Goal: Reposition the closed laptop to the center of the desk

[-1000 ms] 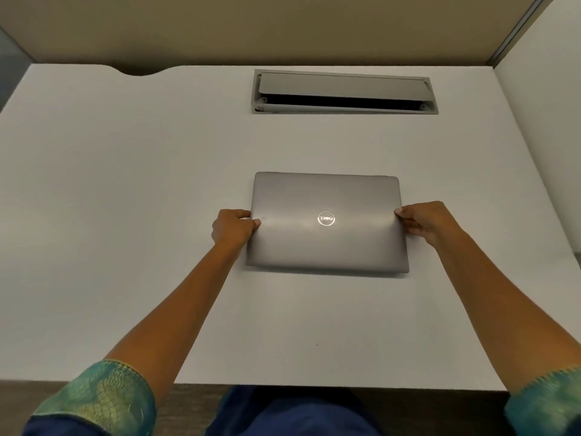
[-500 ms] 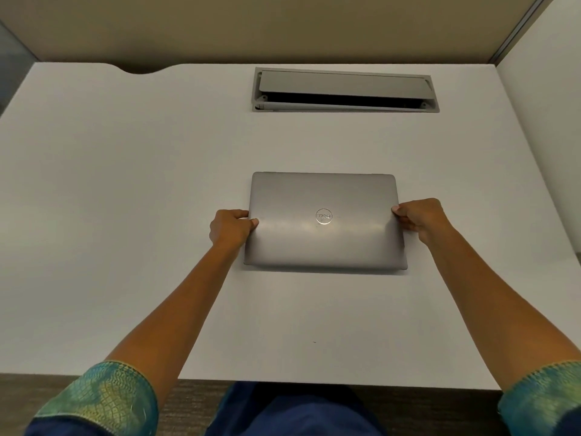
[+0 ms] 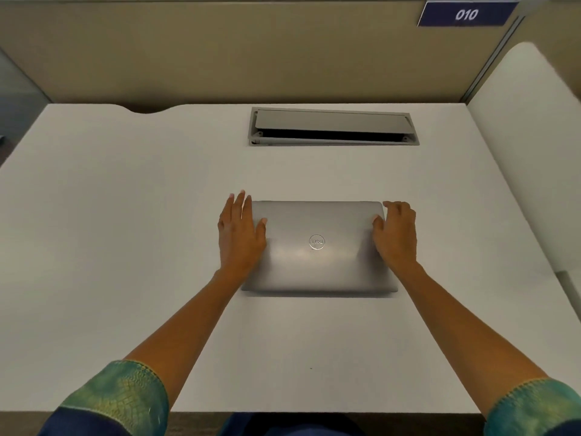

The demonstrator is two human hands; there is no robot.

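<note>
While the closed silver laptop (image 3: 317,247) lies flat mid-bench (image 3: 110,231), the left hand (image 3: 240,234) rests open-fingered on its left edge and the right hand (image 3: 396,236), fingers loosely curled and ungripping, rests on its right edge.

Laptop: I see the closed grey metal laptop (image 3: 317,247) flat on the white desk (image 3: 125,215).
Left hand (image 3: 240,234): fingers spread, over left edge.
Right hand (image 3: 396,234): fingers curled, over right edge.
Cable hatch (image 3: 333,127): beyond laptop, lid ajar.
</note>
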